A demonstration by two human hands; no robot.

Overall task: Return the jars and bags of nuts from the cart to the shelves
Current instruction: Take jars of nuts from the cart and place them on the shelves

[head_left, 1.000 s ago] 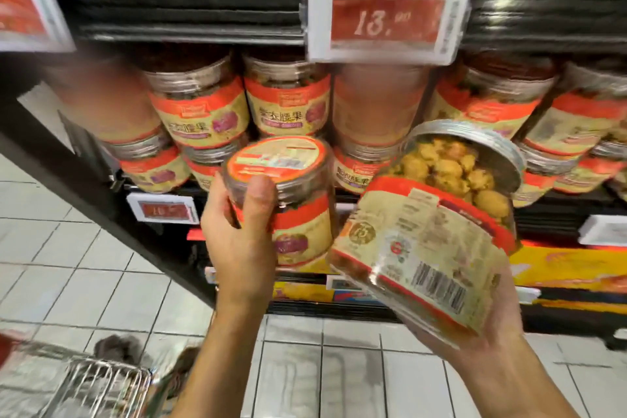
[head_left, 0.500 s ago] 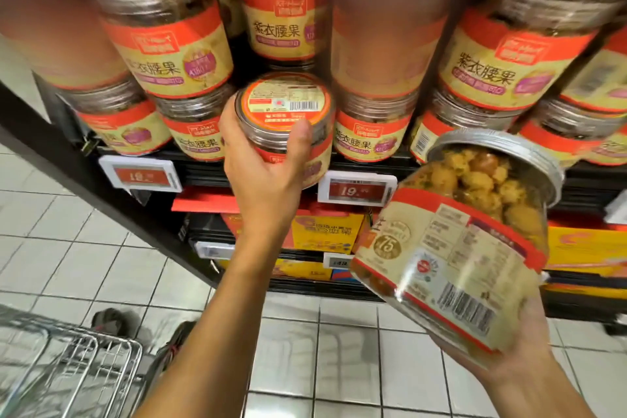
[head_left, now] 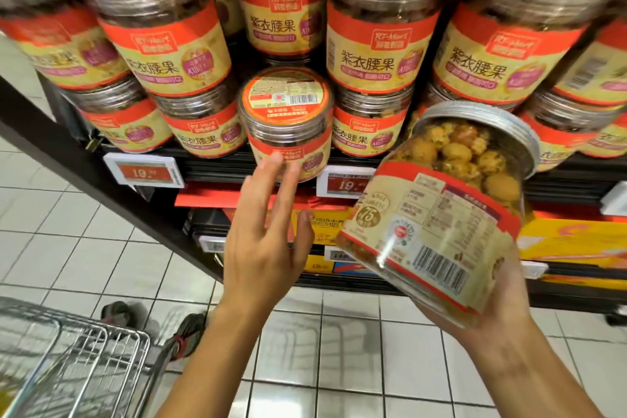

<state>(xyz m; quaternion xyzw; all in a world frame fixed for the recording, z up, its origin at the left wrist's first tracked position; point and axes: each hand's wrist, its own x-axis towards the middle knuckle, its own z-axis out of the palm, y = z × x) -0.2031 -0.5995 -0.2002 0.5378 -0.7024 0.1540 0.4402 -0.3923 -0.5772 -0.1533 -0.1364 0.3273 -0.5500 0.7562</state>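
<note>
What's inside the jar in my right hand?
Round golden-yellow coated pieces show through the clear wall of the jar in your right hand, below its silver lid. The label covers the rest, so the fill there cannot be seen.

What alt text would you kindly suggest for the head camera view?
A person's open left hand has its fingertips at a small red-labelled jar standing on the front of a shelf packed with like jars. The right hand holds a larger, tilted silver-lidded jar of nuts; a wire cart shows lower left.
</note>
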